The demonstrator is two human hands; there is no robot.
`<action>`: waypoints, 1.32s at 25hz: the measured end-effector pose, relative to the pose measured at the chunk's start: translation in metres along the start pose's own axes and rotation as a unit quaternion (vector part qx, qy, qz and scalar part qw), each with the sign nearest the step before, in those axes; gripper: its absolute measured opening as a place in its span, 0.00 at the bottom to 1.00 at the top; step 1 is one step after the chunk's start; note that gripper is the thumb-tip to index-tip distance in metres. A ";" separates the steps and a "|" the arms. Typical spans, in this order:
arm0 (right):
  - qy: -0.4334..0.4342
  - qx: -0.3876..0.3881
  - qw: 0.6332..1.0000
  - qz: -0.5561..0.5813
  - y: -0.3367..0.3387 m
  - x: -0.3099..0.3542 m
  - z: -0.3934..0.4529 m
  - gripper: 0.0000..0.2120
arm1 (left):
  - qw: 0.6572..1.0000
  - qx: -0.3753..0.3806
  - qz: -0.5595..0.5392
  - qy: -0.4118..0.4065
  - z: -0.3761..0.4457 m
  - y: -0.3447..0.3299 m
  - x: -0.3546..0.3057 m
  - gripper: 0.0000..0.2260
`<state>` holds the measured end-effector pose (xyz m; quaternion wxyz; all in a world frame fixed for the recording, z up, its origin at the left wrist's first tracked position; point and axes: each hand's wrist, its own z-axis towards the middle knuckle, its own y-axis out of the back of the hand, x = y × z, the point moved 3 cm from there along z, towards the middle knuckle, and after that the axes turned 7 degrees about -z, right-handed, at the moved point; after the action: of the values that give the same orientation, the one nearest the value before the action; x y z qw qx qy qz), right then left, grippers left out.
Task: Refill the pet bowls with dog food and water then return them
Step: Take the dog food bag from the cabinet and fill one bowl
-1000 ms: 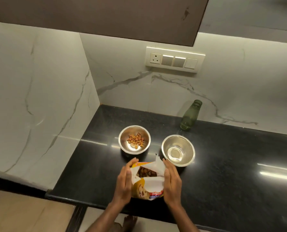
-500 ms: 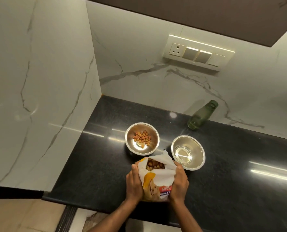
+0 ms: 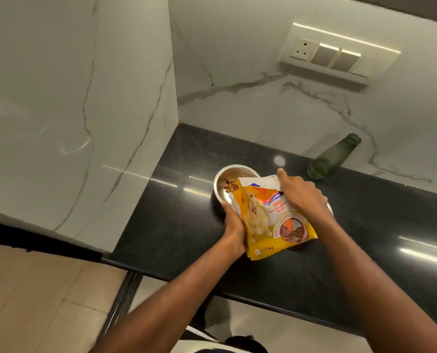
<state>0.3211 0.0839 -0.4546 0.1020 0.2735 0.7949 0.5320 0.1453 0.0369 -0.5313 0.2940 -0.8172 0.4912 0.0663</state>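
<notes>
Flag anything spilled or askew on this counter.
No spill shows. The dog food bag is tipped over the food bowl, held by both hands; that looks deliberate. The green bottle only appears to lean.

Shiny metal bowl [image 3: 225,183], glossy plastic food bag [image 3: 271,220], smooth shiny black stone counter [image 3: 186,225], smooth marble-look wall [image 3: 263,110], green see-through bottle [image 3: 332,157]

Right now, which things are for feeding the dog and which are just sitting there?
For the job:
- food bag, tipped over the bowl, held by the left hand and right hand
- food bowl with some kibble
- second bowl, mostly hidden behind the bag
- green bottle, possibly for water

Just there:
- switch panel
- counter
</notes>
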 end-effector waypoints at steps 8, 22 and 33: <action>-0.001 0.024 0.982 -0.186 0.025 0.029 0.042 0.37 | 0.989 0.033 -0.079 0.123 0.005 -0.030 0.008 0.41; 0.028 0.015 0.962 -0.273 0.028 0.055 0.057 0.37 | 0.975 0.034 -0.141 0.168 0.009 -0.045 0.015 0.49; 0.029 0.013 0.958 -0.284 0.024 0.060 0.064 0.37 | 0.976 0.047 -0.162 0.137 0.002 -0.047 0.013 0.48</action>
<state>0.3084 0.1738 -0.4512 0.2219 0.0226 0.8493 0.4785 0.1914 0.0443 -0.5181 0.2691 -0.8724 0.3905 -0.1183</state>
